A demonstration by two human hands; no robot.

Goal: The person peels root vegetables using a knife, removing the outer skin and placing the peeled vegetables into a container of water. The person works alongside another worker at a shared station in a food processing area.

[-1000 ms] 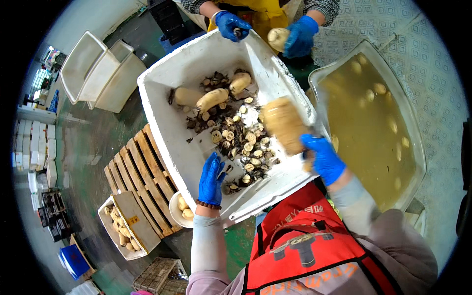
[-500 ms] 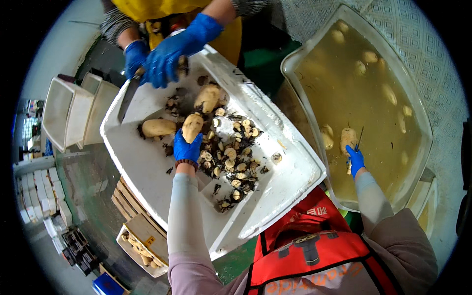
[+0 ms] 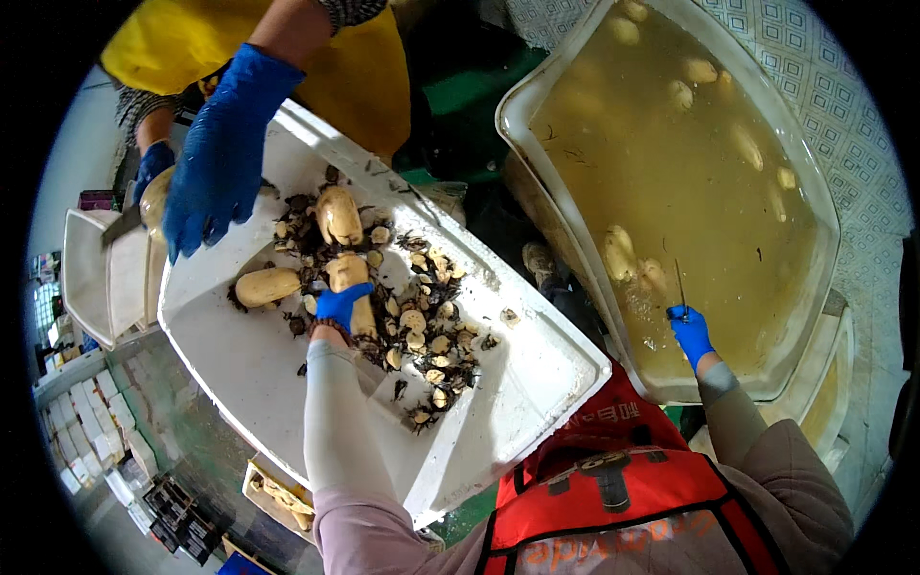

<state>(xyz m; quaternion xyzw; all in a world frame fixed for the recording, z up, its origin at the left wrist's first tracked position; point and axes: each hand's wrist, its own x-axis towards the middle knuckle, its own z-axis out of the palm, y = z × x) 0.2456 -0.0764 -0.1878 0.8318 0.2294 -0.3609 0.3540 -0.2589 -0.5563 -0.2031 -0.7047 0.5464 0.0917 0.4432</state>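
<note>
My left hand (image 3: 343, 306) is closed round a pale lotus root (image 3: 347, 272) inside the white foam box (image 3: 218, 345). Two more lotus roots lie close by, one to its left (image 3: 267, 287) and one beyond it (image 3: 338, 216). Dark trimmings and cut root ends (image 3: 440, 345) are heaped to the right of that hand. Over the near side of the tub of murky water, my right hand (image 3: 692, 335) grips a knife (image 3: 679, 284), its thin blade pointing away from me. Submerged lotus roots (image 3: 620, 253) sit to the left of the blade.
Across the box, a co-worker's blue-gloved hands (image 3: 222, 158) hold a lotus root (image 3: 156, 199) and a broad knife (image 3: 123, 226). The water tub's rim (image 3: 575, 216) runs along the right. Pale bins (image 3: 91, 273) stand at far left, with a crate of roots (image 3: 280, 494) below.
My right hand and knife have come away from the lotus root in the water. My left hand has shifted its hold on the root in the box. The co-worker's hands have moved left.
</note>
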